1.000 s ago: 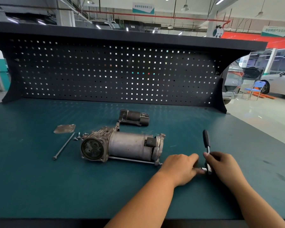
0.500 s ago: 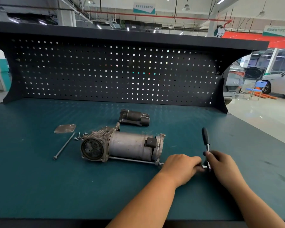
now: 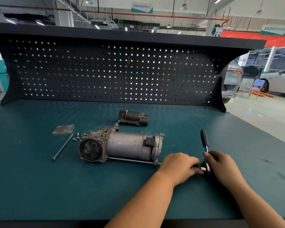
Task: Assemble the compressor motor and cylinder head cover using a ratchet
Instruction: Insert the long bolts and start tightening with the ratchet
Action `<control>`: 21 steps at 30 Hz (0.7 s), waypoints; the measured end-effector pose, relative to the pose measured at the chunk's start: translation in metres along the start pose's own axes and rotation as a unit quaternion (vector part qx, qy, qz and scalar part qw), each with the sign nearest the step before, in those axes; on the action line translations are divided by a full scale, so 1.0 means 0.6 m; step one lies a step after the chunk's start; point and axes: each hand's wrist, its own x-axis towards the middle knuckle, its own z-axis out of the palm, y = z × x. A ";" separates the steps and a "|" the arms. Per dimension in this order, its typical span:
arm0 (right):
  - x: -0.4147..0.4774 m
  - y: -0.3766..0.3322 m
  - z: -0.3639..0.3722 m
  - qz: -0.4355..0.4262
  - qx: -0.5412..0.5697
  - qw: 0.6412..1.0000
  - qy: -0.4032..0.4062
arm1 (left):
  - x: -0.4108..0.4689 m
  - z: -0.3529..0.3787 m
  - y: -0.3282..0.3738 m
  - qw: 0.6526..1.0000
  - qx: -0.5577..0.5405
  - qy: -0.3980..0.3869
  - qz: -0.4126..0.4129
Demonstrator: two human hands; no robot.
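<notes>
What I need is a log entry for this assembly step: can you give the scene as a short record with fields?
left hand: fingers pinch the ratchet at its head
right hand: grips the ratchet's shank, handle pointing away
compressor: on its side on the bench, apart from the ratchet
fitted: through bolt along its near side
loose, to its left: loose bolt, cover plate, small screws

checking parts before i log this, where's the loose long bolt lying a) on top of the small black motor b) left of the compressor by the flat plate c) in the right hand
b, the long bolt lies on the bench left of the compressor, beside the flat plate
</notes>
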 end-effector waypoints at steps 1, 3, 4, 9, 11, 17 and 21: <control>-0.001 0.000 0.001 -0.007 0.001 1.000 -0.008 | -0.001 0.001 0.001 1.000 0.012 0.003 0.006; -0.007 0.003 0.001 -0.031 0.054 0.998 -0.018 | 0.001 0.003 0.000 1.000 0.019 0.017 0.007; -0.011 0.003 -0.002 -0.044 0.111 0.993 -0.015 | 0.003 0.003 0.000 1.000 0.016 0.023 0.004; -0.019 -0.001 -0.009 -0.091 0.242 0.965 -0.031 | 0.006 0.005 -0.004 1.000 0.007 0.006 -0.017; -0.016 -0.001 -0.005 -0.069 0.214 0.974 -0.016 | 0.005 0.002 -0.004 1.000 0.008 -0.006 -0.018; -0.006 -0.002 0.006 -0.006 0.049 0.999 -0.002 | 0.001 0.000 0.007 1.000 0.009 0.005 0.001; -0.019 0.001 -0.003 -0.073 0.224 0.971 -0.032 | 0.002 0.001 0.000 1.000 0.009 0.003 -0.010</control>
